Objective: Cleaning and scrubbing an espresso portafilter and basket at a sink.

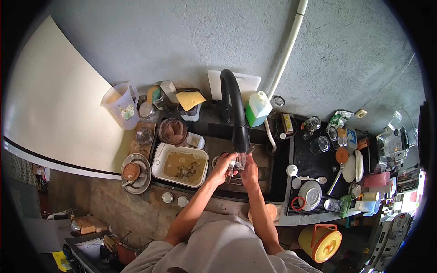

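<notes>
Both my hands are under the black gooseneck faucet (240, 126), in water running over the dark sink (263, 191). My left hand (223, 167) is closed around small metal utensils (234, 166); a thin handle sticks out below its fingers. My right hand (250, 170) is close against the other side of the stream with its fingers curled. A slim metal tip shows just beyond it, but the faucet head hides part of the grip. Left of the hands, a white rectangular basin (205, 170) contains cloudy brownish water with dark bits at the bottom.
A dish soap jug (259, 109) stands behind the sink. A brown glass bowl (173, 131) sits at the basin's far edge. Left are a metal plate (146, 177) and a plastic pitcher (119, 109). On the right, a black drying mat (304, 153) holds glasses, spoons and dishes.
</notes>
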The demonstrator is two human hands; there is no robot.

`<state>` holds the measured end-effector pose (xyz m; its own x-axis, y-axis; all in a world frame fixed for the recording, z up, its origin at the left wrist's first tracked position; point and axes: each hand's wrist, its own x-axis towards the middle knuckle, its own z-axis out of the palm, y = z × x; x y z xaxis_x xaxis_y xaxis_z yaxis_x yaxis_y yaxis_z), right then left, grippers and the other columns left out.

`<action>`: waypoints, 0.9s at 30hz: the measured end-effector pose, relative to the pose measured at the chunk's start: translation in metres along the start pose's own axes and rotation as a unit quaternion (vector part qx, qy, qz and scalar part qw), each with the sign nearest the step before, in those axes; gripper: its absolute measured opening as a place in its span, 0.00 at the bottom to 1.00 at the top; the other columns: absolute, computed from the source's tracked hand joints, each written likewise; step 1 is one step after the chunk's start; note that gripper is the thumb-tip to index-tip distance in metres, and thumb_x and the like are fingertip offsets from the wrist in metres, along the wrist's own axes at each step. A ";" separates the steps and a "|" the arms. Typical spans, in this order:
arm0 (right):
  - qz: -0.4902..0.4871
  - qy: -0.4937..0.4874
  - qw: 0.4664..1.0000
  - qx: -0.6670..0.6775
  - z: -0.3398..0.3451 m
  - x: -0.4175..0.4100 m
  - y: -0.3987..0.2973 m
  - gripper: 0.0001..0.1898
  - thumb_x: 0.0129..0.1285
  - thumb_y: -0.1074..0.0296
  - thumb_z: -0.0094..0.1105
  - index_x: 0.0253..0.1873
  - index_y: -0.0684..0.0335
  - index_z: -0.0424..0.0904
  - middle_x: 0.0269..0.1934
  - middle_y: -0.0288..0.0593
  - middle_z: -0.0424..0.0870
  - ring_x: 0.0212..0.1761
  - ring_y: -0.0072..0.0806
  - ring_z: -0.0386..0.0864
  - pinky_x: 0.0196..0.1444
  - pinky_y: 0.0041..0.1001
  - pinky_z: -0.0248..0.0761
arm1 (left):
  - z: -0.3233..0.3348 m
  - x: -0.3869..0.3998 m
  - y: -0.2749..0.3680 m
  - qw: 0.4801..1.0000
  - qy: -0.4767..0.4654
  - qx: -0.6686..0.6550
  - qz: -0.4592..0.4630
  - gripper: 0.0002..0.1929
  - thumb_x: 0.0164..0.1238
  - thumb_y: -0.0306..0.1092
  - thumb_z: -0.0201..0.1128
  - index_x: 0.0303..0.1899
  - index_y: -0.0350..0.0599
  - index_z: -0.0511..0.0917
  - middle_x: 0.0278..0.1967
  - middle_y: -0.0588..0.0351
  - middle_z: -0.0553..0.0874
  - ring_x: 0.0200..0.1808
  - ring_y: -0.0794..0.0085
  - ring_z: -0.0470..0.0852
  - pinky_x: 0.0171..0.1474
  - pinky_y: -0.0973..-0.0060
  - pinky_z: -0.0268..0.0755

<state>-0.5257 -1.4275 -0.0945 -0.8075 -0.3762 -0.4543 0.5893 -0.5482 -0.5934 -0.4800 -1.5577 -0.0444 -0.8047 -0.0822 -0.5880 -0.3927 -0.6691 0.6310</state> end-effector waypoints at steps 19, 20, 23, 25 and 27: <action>0.117 -0.027 0.972 0.204 0.006 -0.008 0.010 0.18 0.76 0.56 0.44 0.54 0.59 0.82 0.46 0.41 0.89 0.49 0.36 0.87 0.53 0.39 0.82 | -0.004 -0.001 0.025 0.824 -0.139 0.429 0.343 0.17 0.60 0.31 0.72 0.51 0.40 0.83 0.42 0.50 0.87 0.45 0.59 0.89 0.50 0.67 0.80; 0.114 -0.011 0.971 0.208 0.009 -0.012 0.012 0.19 0.75 0.56 0.44 0.54 0.60 0.82 0.48 0.41 0.89 0.50 0.36 0.87 0.54 0.38 0.82 | 0.001 -0.002 0.025 0.824 -0.141 0.429 0.342 0.17 0.60 0.31 0.72 0.51 0.40 0.83 0.42 0.50 0.87 0.45 0.59 0.89 0.50 0.67 0.80; 0.076 0.013 0.976 0.204 0.022 -0.022 0.018 0.19 0.75 0.57 0.42 0.56 0.60 0.81 0.51 0.42 0.88 0.53 0.36 0.86 0.55 0.38 0.81 | 0.013 0.001 0.029 0.743 -0.019 0.598 0.299 0.15 0.58 0.31 0.71 0.48 0.43 0.85 0.43 0.48 0.88 0.46 0.52 0.88 0.51 0.62 0.80; 0.057 0.013 0.975 0.214 0.019 -0.018 0.023 0.19 0.76 0.57 0.42 0.56 0.60 0.81 0.53 0.43 0.87 0.56 0.36 0.84 0.57 0.38 0.80 | 0.016 0.008 0.033 0.715 -0.031 0.653 0.248 0.14 0.61 0.29 0.68 0.48 0.42 0.86 0.45 0.41 0.88 0.48 0.49 0.87 0.50 0.60 0.80; 0.023 0.035 0.972 0.231 0.020 -0.015 0.024 0.20 0.76 0.57 0.42 0.57 0.60 0.81 0.54 0.43 0.86 0.56 0.36 0.84 0.59 0.39 0.79 | 0.018 0.014 0.034 0.739 -0.038 0.624 0.253 0.13 0.62 0.28 0.67 0.48 0.42 0.86 0.45 0.42 0.89 0.48 0.50 0.88 0.50 0.60 0.80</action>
<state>-0.4998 -1.4504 -0.0887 -0.7668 -0.3663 -0.5270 0.5379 -0.8148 -0.2163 -0.5122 -1.5680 -0.0218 -0.9929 -0.0150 -0.1179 -0.1003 0.6384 0.7631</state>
